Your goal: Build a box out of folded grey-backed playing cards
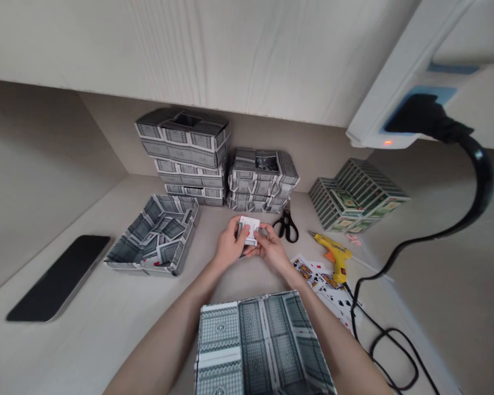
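Between my two hands, over the middle of the table, is a small stack of playing cards [250, 227], white face upward with a little red on it. My left hand [229, 241] is closed on the stack's left side, thumb on top. My right hand [270, 244] grips the right side, its thumb also on the top card. Close to my body, between my forearms, stands a box made of playing cards [255, 340], grey-green patterned backs outward. Black-handled scissors [287, 226] lie just beyond my right hand.
An open card-made tray [181, 258] with loose cards and a black phone [61, 277] lie left. Card-made boxes [189, 140] stack at the back. A yellow glue gun [335, 255] rests on spread cards [333, 299], its black cord [395, 247] curving right. Green card packs [366, 192] stand back right.
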Available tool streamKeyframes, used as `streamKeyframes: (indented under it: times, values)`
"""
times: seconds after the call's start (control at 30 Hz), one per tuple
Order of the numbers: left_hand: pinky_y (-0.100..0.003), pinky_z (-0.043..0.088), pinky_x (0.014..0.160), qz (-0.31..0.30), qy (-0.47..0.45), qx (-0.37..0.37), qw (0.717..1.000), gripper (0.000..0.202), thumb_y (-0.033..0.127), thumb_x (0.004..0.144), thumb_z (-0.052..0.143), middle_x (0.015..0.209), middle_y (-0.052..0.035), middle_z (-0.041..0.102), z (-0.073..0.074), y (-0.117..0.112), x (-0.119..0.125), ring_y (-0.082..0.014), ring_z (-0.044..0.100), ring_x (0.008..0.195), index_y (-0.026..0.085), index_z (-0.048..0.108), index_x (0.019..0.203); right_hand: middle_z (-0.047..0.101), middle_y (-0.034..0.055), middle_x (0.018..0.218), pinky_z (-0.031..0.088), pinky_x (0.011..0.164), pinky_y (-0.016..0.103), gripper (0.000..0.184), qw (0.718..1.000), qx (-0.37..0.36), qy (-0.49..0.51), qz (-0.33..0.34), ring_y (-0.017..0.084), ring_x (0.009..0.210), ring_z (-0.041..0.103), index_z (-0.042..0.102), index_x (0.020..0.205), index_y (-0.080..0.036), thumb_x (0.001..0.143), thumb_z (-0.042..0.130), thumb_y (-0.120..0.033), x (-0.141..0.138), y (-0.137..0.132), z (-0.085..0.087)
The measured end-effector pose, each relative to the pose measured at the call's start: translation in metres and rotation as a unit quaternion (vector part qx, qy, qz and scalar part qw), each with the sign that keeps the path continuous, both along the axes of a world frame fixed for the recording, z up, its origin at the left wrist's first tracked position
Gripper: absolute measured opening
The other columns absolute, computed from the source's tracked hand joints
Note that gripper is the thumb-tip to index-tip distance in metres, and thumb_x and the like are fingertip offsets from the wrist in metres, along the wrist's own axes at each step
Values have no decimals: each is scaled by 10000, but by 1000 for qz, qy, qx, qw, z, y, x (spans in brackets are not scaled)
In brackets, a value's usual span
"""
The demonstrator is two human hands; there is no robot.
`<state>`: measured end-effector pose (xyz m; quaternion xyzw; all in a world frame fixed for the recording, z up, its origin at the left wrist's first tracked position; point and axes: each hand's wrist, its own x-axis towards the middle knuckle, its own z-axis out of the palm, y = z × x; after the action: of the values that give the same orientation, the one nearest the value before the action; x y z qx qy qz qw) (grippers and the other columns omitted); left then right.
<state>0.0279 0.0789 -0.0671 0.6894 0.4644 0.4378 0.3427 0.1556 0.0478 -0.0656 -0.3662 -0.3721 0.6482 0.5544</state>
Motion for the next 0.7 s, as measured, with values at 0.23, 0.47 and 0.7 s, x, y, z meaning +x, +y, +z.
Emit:
streamKeyframes:
  times: [0.23, 0.47, 0.7]
  values:
    - [-202, 389, 534, 2, 0, 7, 1000, 261, 418, 799, 422, 638, 20, 576, 3, -2, -1, -104, 522, 562, 183, 483, 895, 553, -70, 605, 472, 351, 215, 246, 999, -24, 21, 13, 108, 429, 572, 372, 839, -235, 759, 532, -404, -1, -2, 2]
    - [-195, 368, 525, -3, -16, -6, 1000, 231, 401, 811, 394, 606, 36, 549, 4, -3, -2, -97, 507, 554, 187, 477, 789, 544, -75, 605, 447, 314, 214, 192, 999, -20, 28, 21, 103, 368, 543, 384, 879, -240, 776, 497, -356, -2, -3, 1]
    - [-195, 350, 503, -5, -33, -22, 999, 207, 362, 817, 380, 587, 40, 511, 3, -1, -1, -94, 469, 526, 186, 481, 773, 543, -82, 580, 411, 292, 204, 234, 1000, -17, 14, -1, 112, 351, 528, 371, 923, -266, 754, 512, -346, -4, -5, 3]
